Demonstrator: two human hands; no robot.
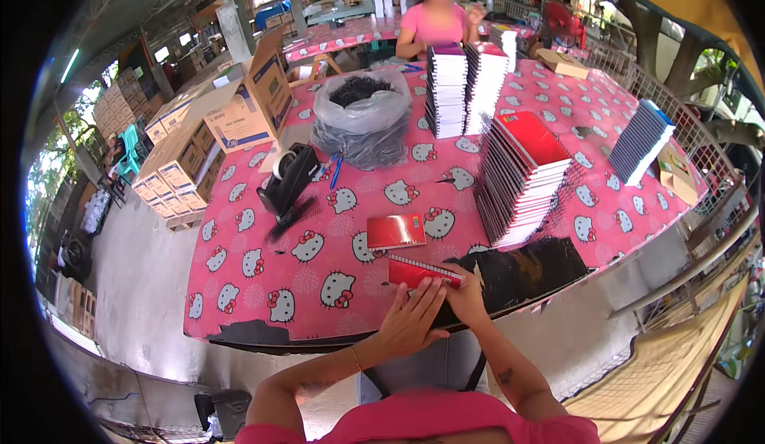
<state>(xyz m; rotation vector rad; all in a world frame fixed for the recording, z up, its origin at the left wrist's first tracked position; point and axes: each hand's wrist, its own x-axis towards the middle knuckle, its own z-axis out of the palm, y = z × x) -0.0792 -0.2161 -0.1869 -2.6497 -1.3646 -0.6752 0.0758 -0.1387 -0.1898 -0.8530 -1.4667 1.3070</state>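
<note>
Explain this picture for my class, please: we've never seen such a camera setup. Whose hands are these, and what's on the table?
There is no machine here: one person works bare-handed. A wide fisheye camera on their head looks down, so straight edges bend and the forearms enter from below.

The left hand lies on a small red spiral-bound notebook, its fingers outstretched; the right hand touches the right end, though its grip is partly hidden.

On the pink, cat-patterned table cover lie a flat red rectangular notebook, a tall stack of red spiral-bound notebooks, a black tape dispenser and a clear plastic bag of black material. Across the table is another person in pink.
</note>
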